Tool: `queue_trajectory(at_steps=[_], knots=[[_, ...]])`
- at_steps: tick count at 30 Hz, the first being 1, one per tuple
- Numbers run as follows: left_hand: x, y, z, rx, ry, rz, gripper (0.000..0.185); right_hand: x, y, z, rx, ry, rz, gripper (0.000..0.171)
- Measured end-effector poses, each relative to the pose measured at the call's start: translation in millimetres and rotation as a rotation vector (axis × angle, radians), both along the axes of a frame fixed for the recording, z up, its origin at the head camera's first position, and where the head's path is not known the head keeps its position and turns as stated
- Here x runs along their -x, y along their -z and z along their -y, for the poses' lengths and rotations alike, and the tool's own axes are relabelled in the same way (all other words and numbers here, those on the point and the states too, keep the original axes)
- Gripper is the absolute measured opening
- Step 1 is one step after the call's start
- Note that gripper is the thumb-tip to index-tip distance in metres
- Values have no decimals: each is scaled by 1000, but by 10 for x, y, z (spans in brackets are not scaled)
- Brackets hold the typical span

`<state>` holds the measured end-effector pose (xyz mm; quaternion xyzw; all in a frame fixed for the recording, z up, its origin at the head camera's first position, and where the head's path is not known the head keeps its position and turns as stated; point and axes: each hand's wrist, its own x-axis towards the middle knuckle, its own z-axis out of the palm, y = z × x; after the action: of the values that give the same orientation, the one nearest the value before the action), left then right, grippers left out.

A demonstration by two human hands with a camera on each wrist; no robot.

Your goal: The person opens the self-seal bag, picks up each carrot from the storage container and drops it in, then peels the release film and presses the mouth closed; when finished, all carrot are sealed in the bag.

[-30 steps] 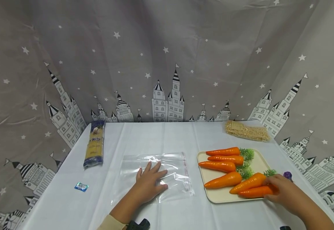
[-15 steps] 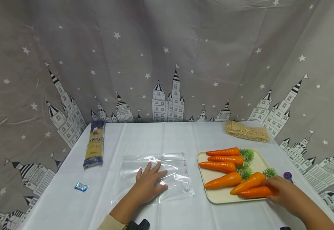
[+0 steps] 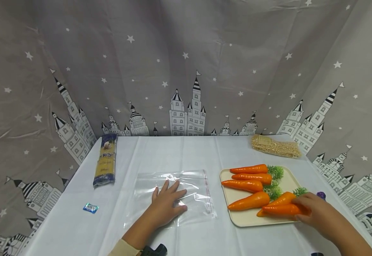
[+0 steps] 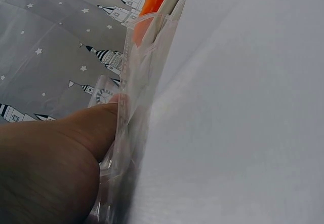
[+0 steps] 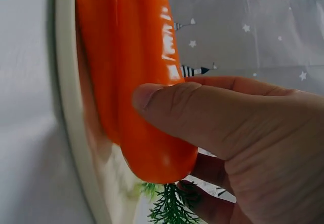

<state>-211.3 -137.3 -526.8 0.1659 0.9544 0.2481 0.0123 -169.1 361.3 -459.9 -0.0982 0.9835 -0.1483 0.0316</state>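
Note:
My left hand (image 3: pixel 166 206) lies with fingers spread on a clear plastic zip bag (image 3: pixel 200 188), which is flat on the white cloth. In the left wrist view the thumb (image 4: pixel 101 117) presses against the bag's film. On the right, my right hand (image 3: pixel 317 215) grips an orange carrot (image 3: pixel 280 209) by its thick end, thumb on one side. The right wrist view shows this carrot (image 5: pixel 147 67) against another carrot (image 5: pixel 96 62), with green leaves (image 5: pixel 172 206) hanging under its top. Several more carrots (image 3: pixel 250 201) with green tops lie on a cream tray (image 3: pixel 289 177).
A blue and yellow packet (image 3: pixel 105 160) lies at the back left, with a small blue-green wrapper (image 3: pixel 91 208) nearer. A bag of tan grains (image 3: pixel 275 145) lies at the back right. A small purple thing (image 3: pixel 321 195) sits beyond my right hand. A grey curtain (image 3: pixel 186 71) hangs behind the table.
The carrot in my right hand has risen a little and now overlaps the carrot beside it. The left hand and bag have stayed in place.

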Motion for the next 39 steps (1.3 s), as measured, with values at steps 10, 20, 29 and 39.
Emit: queue_trajectory(at_steps=[10,20,29,39], knots=[[8,17,22,3,-8,10,58,-4,-58,302,95,-10,-117,42],[3,15,24,-9,-5,17,58,130,-67,620,147,-47,-197,39],[-6,-8,14,4,1,13,58,227,-85,891,140,-48,-198,41],[1,1,26,-12,7,15,57,338,-65,1158,129,-101,-220,45]])
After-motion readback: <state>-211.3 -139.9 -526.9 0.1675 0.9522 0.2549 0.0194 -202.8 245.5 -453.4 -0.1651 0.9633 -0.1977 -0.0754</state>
